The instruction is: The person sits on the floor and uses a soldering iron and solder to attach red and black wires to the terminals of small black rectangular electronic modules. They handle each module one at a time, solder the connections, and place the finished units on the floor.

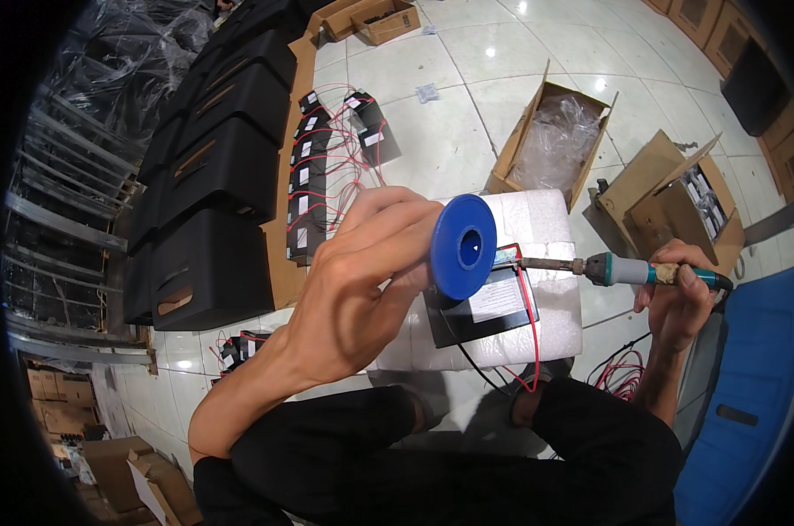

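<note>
My left hand is closed round a blue spool, probably of solder wire, and holds it over a black box-shaped battery with a white label. In my right hand is a soldering iron with a teal and grey handle, gripped near its rear. Its tip points left and reaches the battery's far edge, beside a small green board. A red wire and a black wire run from the battery toward me. The battery lies on a white foam block. The spool hides part of it.
Several wired black batteries stand in rows beyond my left hand. Large black plastic cases are stacked at left. Open cardboard boxes sit on the tiled floor at far right. A blue panel stands right; red wire coils lie near my right knee.
</note>
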Demonstrator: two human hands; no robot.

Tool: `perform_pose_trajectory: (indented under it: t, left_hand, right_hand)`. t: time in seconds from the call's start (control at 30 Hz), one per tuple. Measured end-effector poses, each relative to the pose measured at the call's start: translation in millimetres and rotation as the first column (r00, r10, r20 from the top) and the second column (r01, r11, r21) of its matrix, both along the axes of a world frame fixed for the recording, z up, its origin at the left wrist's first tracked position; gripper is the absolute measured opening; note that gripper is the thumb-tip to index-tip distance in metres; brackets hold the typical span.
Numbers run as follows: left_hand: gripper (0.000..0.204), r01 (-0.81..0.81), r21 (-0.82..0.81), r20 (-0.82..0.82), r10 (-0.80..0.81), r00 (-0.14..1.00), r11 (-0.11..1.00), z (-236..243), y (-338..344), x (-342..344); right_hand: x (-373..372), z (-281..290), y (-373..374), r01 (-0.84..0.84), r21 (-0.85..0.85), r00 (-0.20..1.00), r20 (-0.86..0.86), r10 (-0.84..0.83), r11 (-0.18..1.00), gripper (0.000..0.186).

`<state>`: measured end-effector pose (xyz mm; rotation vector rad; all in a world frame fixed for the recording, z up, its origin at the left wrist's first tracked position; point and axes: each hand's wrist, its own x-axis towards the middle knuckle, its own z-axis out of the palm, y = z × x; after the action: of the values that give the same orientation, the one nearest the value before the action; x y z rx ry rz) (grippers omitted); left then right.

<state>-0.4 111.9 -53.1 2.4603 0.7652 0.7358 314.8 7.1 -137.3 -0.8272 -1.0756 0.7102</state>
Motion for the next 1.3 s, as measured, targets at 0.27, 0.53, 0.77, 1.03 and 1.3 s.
perform_pose_trajectory:
  t: [0.27,0.53,0.77,1.03,1.3]
  left_hand:
    - [0.032,-0.065,-0.002,0.003,0.065,0.998,0.998,-0.1,-3.4,4.5]
    - [0.044,0.017,-0.003,-0.001,-0.017,1.000,1.000,-0.4,0.5,1.1]
    - [0.044,0.003,-0.029,0.020,-0.003,1.000,1.000,1.2,0.1,-0.7]
    - [0.035,-0.049,0.003,0.036,0.049,0.998,0.999,1.6,-1.1,1.3]
    - [0.031,-0.088,0.006,0.068,0.087,0.994,0.996,2.7,-0.3,1.0]
  right_hand:
    - [-0.9,-0.2,0.2,0.026,-0.001,1.000,0.011,-0.026,1.000,0.034]
    - [0.1,-0.9,0.5,-0.007,0.011,1.000,0.004,0.007,1.000,0.034]
    - [-0.6,-0.8,0.8,0.014,0.005,1.000,0.013,-0.014,1.000,0.034]
    - [-1.1,-0.5,1.1,0.011,0.003,1.000,-0.005,-0.011,1.000,0.034]
    - [-1.6,-0.1,1.2,0.039,-0.012,0.999,-0.002,-0.039,0.999,0.035]
